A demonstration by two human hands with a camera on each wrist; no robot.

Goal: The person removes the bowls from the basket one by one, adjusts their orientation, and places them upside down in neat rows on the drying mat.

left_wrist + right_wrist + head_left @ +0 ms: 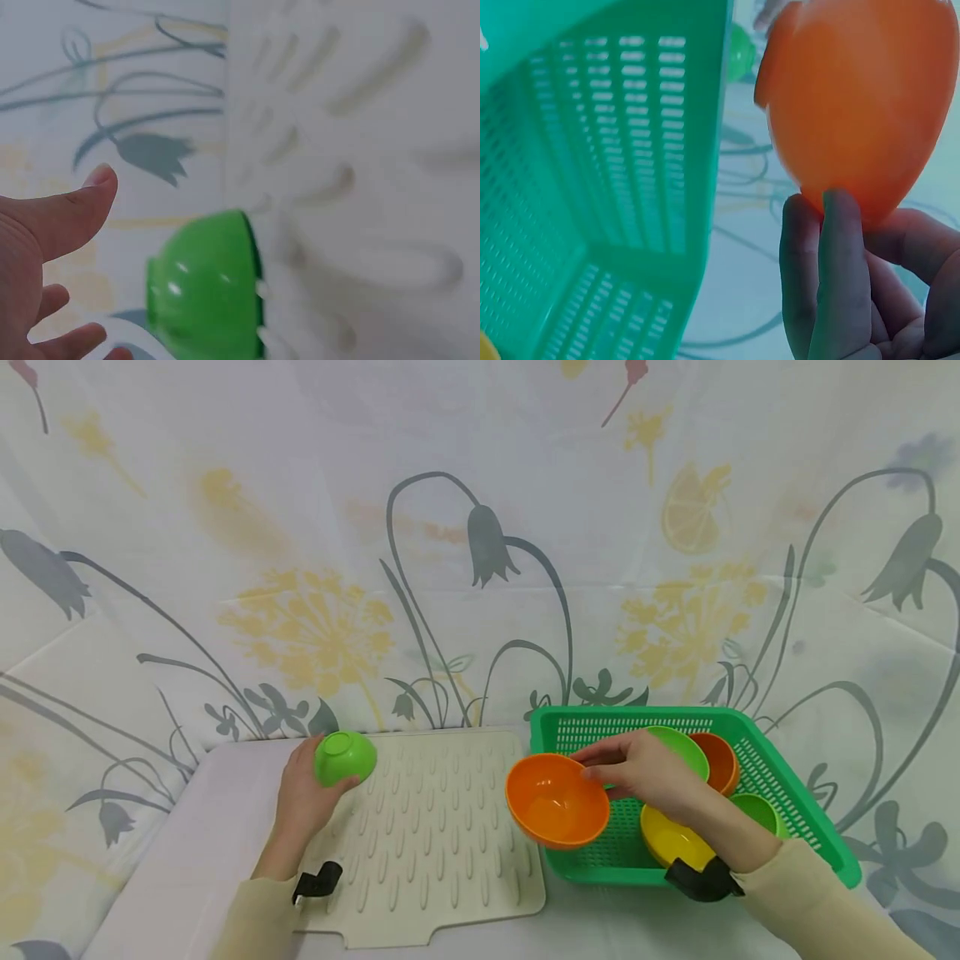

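Note:
A small green bowl [347, 762] sits upside down on the far left part of the cream ridged drying board [431, 835]. My left hand [306, 793] is beside it. In the left wrist view the thumb and fingers are spread, with a gap between them and the green bowl [206, 289]. My right hand [647, 772] pinches the rim of an orange bowl [557, 802] between thumb and fingers. That bowl is held up at the left edge of the green basket [806, 827], its inside facing the head camera. The right wrist view shows its outside [862, 97].
Inside the basket are a light green bowl [684, 750], a brown-orange bowl [722, 764], a yellow bowl [667, 839] and another green bowl [757, 812]. The basket stands right of the board. A flower-printed cloth [480, 635] hangs behind both.

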